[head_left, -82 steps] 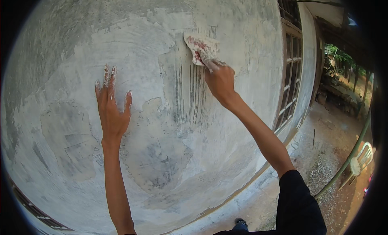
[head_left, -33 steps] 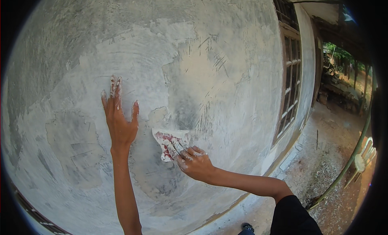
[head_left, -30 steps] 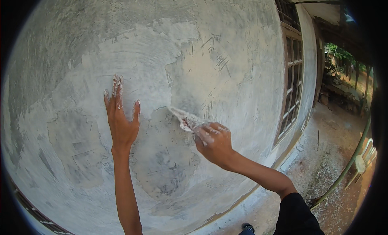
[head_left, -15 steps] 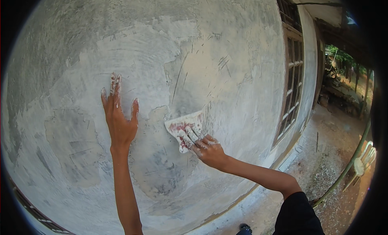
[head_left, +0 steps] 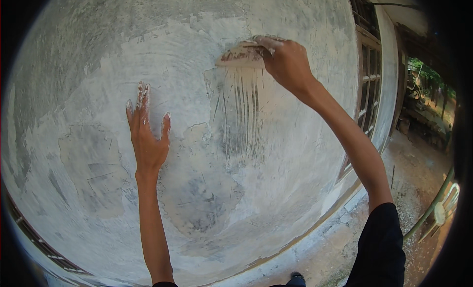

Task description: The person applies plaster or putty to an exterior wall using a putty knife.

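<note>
My right hand [head_left: 288, 60] is raised high on the plastered wall [head_left: 162, 55], closed around a flat scraper [head_left: 241, 56] smeared with pale and reddish-brown paste. The scraper's long edge lies against the wall at the top of a beige damp patch [head_left: 276, 89]. Beneath it, dark vertical streaks [head_left: 246, 104] run down through the paste. My left hand [head_left: 148, 139] rests on the wall to the left, fingers spread, fingertips coated in white paste. It holds nothing.
A wooden-framed window with panes [head_left: 369, 85] is set in the wall at the right. Along the wall's foot runs a pale ledge [head_left: 315, 237]. A light-coloured chair [head_left: 440, 213] and a green pole [head_left: 428, 203] stand on the ground at the far right.
My right hand has swept the scraper upward from mid-wall, leaving vertical streaks in the beige patch. My left hand stays at nearly the same place on the wall.
</note>
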Demonstrator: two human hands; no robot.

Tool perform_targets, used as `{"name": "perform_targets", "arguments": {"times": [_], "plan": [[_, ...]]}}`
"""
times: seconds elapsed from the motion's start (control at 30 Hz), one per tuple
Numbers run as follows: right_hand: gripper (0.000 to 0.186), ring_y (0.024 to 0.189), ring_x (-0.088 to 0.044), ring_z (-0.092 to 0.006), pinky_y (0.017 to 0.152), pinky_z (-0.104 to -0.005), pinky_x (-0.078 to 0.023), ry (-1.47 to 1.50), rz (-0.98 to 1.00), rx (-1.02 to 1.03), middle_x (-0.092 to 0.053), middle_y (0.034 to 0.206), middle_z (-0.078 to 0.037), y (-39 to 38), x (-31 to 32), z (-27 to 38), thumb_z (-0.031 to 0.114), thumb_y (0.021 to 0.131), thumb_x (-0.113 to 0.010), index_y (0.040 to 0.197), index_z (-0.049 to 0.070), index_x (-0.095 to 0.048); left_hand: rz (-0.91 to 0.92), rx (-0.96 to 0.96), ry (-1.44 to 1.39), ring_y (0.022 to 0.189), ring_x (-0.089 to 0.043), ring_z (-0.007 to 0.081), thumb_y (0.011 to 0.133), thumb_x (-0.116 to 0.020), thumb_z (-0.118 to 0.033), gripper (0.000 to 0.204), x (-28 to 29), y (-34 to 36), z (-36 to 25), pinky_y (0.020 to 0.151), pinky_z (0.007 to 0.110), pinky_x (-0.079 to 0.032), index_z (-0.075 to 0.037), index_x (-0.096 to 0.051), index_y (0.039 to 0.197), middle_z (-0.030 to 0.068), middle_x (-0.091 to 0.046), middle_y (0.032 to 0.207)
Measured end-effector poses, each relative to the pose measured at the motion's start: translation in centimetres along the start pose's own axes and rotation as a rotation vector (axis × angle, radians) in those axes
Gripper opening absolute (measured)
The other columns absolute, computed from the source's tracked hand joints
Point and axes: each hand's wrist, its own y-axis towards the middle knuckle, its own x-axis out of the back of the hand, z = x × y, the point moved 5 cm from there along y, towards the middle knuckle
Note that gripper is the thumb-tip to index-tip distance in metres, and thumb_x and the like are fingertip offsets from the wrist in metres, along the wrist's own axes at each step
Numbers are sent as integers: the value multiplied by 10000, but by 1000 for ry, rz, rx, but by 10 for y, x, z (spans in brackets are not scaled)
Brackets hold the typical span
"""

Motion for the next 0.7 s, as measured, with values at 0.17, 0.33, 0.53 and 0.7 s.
{"name": "perform_targets", "arguments": {"times": [0.17,0.33,0.53,0.7], "plan": [[301,729,-655,-293,602,-388,-518,-66,-237,12,-686,861,-141,34,26,0,0,737,-556,977,108,-703,9,49,25,1347,-339,286,875,-582,-127,568,-2,-1,0,1151,473,-139,-41,-365,1394,129,-365,1458],[291,854,-636,-241,795,-373,-509,-126,51,267,-658,921,-107,-92,-64,47,31,676,-608,964,38,-651,23,83,59,1353,-328,288,885,-573,-139,561,-3,-6,-1,1153,472,-132,-41,-362,1395,125,-362,1461],[164,755,-636,-226,742,-362,-537,-63,304,527,-617,796,-95,-276,-84,103,135,713,-614,848,49,-653,35,171,108,1367,-293,312,895,-568,-156,562,-6,-14,-20,1153,468,-126,-66,-354,1407,133,-352,1465],[135,697,-625,-220,696,-358,-529,284,325,463,-629,775,-103,-312,-48,106,132,728,-621,833,52,-653,49,304,10,1359,-319,316,931,-520,-195,496,-9,-42,-57,1129,457,-211,-85,-395,1398,128,-380,1453]]}}
